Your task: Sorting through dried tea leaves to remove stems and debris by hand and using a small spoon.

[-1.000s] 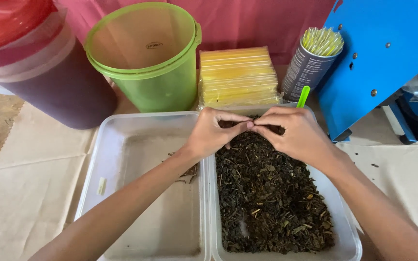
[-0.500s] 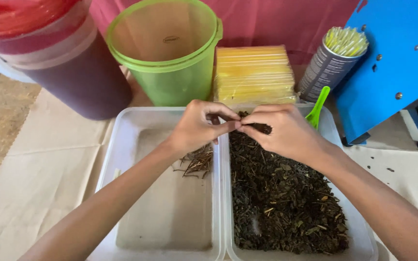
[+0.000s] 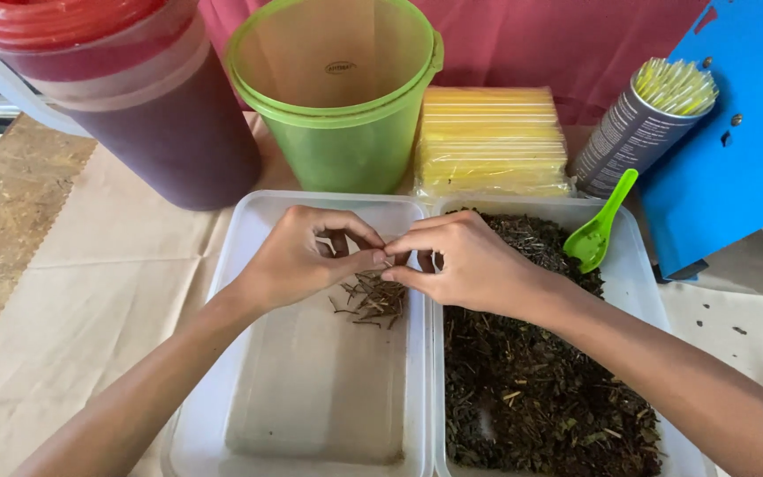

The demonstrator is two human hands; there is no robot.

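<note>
**Desk:** What's at centre frame?

**Photographer:** Two bare hands meeting fingertip to fingertip above the seam where two clear plastic tubs touch. The left hand (image 3: pixel 298 256) is pinched narrow, thumb against forefinger, over the left tub (image 3: pixel 222 265). The right hand (image 3: pixel 470 261) is curled the same way, its fingertips just beside the left's. Whether either pinch holds a stem I cannot tell; the fingers hide it.

**Desk:** And the material?

**Photographer:** A small heap of brown twigs (image 3: pixel 373 300) lies in the left tub, directly under the joined fingertips and against its right wall. The right tub (image 3: pixel 638 265), lower right of the frame, is filled with dark dried leaves (image 3: pixel 540 389); the right wrist passes over them. A green plastic scoop (image 3: pixel 600 228) rests in that tub's upper right corner, apart from the hands.

**Desk:** Background?

**Photographer:** Along the top: a red-lidded jug of dark liquid (image 3: pixel 152 132) at upper left, a green bucket (image 3: pixel 342 97) beside it, a pack of yellow straws (image 3: pixel 492 141), then a grey can of straws (image 3: pixel 638 132) against a blue metal machine (image 3: pixel 735 159) at upper right. Brown paper (image 3: pixel 72 300) covers the table.
</note>
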